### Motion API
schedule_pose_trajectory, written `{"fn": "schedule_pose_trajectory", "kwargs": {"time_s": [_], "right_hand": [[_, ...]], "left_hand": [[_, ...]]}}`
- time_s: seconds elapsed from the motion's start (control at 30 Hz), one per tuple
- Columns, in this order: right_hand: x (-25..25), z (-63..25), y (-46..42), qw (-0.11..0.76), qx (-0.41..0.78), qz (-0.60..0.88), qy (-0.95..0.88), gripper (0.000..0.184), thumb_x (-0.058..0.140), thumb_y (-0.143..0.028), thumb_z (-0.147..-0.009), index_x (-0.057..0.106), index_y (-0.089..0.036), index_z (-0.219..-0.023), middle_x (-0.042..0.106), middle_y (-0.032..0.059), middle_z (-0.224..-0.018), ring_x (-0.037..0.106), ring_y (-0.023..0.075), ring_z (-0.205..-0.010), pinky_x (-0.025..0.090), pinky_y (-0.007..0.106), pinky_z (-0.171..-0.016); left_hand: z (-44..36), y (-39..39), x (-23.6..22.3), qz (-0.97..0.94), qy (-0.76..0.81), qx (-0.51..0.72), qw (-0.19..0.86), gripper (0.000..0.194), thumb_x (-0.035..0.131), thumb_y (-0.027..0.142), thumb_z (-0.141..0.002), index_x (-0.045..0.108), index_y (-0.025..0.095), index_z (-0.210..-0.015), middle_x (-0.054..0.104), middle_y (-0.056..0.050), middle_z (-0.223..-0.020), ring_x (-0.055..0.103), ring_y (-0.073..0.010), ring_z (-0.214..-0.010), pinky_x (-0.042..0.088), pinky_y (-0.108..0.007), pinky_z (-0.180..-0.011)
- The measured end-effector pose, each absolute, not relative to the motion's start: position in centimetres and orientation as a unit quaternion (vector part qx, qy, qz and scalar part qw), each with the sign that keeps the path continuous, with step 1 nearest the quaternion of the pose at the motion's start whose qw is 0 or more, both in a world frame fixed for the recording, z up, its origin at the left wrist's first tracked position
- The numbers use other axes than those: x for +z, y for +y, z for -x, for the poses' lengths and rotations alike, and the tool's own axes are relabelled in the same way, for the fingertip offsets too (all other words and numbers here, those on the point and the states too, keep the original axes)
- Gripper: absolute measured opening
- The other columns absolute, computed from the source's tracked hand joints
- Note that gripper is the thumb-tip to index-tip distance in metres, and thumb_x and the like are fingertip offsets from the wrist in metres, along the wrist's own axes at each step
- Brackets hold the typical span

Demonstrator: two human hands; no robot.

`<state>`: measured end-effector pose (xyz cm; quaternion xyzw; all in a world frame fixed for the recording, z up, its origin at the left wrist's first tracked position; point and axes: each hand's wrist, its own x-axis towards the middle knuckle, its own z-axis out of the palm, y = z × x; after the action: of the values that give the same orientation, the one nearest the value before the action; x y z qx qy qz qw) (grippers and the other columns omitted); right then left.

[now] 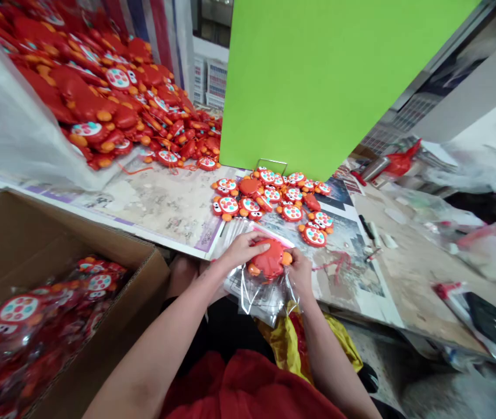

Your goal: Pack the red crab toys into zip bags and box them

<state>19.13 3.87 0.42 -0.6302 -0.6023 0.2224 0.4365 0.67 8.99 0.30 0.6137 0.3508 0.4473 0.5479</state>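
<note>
In front of me I hold a red crab-shaped toy (269,259) with orange feet, its plain red back facing up. My left hand (244,249) is closed on its left edge, thumb on top. My right hand (301,272) is closed at the right, beside an orange foot, pinching the edge of a clear plastic bag (260,298). The bag hangs below and around the toy; how far the toy sits inside it I cannot tell. Just beyond my hands lies a group of loose crab toys (291,213), many showing white dotted faces.
A large heap of crab toys (143,110) spills from a white sack (25,134) at the left. Bagged toys fill part of a cardboard box (143,270). A green board (318,75) stands on the table (152,201). Markers (374,235) and a black phone (492,323) lie right.
</note>
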Motion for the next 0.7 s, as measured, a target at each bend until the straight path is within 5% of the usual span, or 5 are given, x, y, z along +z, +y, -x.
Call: {"fn": "schedule_pose_trajectory", "kwargs": {"time_s": [0.17, 0.33, 0.43, 0.6, 0.7], "right_hand": [[-0.1, -19.3, 3.8, 0.481, 0.225, 0.627, -0.57, 0.018, 0.06, -0.036, -0.068, 0.061, -0.019, -0.072, 0.064, -0.0001, -0.064, 0.052, 0.0165, -0.059, 0.041, 0.026, -0.057], [-0.8, -20.4, 3.6, 0.444, 0.174, 0.642, -0.601, 0.023, 0.056, -0.037, -0.076, 0.068, -0.018, -0.084, 0.07, 0.0044, -0.074, 0.06, 0.0197, -0.065, 0.044, 0.029, -0.062], [-1.2, -21.1, 3.4, 0.412, 0.114, 0.652, -0.627, 0.025, 0.054, -0.035, -0.079, 0.07, -0.018, -0.089, 0.07, 0.0056, -0.074, 0.061, 0.0205, -0.064, 0.044, 0.03, -0.061], [-1.5, -22.3, 3.3, 0.404, 0.099, 0.611, -0.674, 0.025, 0.048, -0.027, -0.083, 0.07, -0.021, -0.092, 0.073, 0.0054, -0.081, 0.065, 0.0208, -0.071, 0.049, 0.031, -0.066], [-1.5, -22.6, 3.3, 0.408, 0.105, 0.596, -0.684, 0.025, 0.047, -0.025, -0.085, 0.071, -0.023, -0.094, 0.073, 0.0045, -0.082, 0.066, 0.0205, -0.072, 0.051, 0.031, -0.069]], "left_hand": [[-0.4, 8.4, 1.5, -0.691, 0.364, 0.389, 0.489, 0.024, 0.057, 0.042, -0.089, 0.057, 0.018, -0.089, 0.062, 0.0, -0.087, 0.058, -0.015, -0.082, 0.046, -0.028, -0.077], [0.0, 8.4, 1.7, -0.736, 0.327, 0.327, 0.495, 0.026, 0.072, 0.037, -0.076, 0.055, 0.018, -0.084, 0.058, 0.001, -0.087, 0.054, -0.0149, -0.082, 0.042, -0.026, -0.076], [-0.3, 8.7, 1.0, -0.736, 0.319, 0.339, 0.492, 0.02, 0.067, 0.033, -0.079, 0.055, 0.017, -0.082, 0.059, 0.0, -0.086, 0.055, -0.0156, -0.083, 0.043, -0.027, -0.078], [-0.6, 9.3, -0.2, -0.689, 0.317, 0.367, 0.538, 0.035, 0.062, 0.031, -0.084, 0.056, 0.02, -0.117, 0.064, -0.007, -0.116, 0.06, -0.0195, -0.107, 0.046, -0.032, -0.092], [-0.6, 9.7, -0.4, -0.679, 0.332, 0.341, 0.559, 0.037, 0.06, 0.03, -0.085, 0.06, 0.019, -0.12, 0.064, -0.009, -0.123, 0.061, -0.0224, -0.11, 0.046, -0.035, -0.095]]}}
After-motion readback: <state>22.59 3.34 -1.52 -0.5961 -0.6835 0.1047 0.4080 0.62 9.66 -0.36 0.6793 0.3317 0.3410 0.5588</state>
